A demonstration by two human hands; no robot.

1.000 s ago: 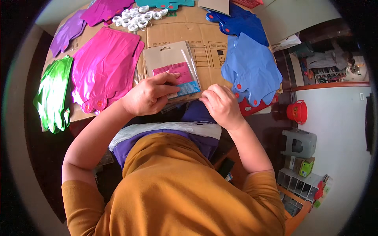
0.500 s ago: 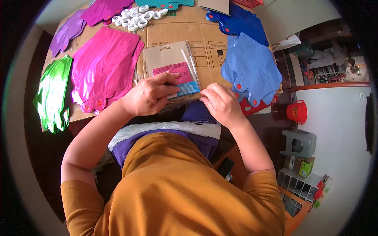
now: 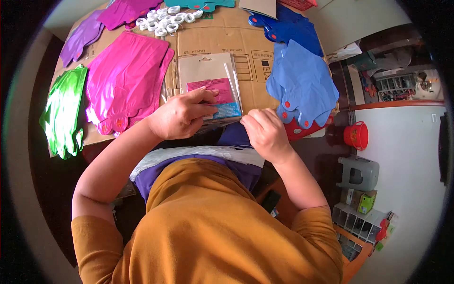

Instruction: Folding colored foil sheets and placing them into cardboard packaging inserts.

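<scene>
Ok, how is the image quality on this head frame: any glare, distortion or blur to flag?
Head view: strong fisheye bend, with a black rim at the corners; daylight is even; glare streaks on the green foil and the pink foil; the left hand, the right hand and the clear packet are sharp, without motion blur.

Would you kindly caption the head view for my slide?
Both hands, left hand and right hand, handle a clear packet among foil balloons.

The right hand (image 3: pixel 266 132) is being drawn slightly down along the clear packet's (image 3: pixel 210 87) lower corner; little else is being shifted.
</scene>
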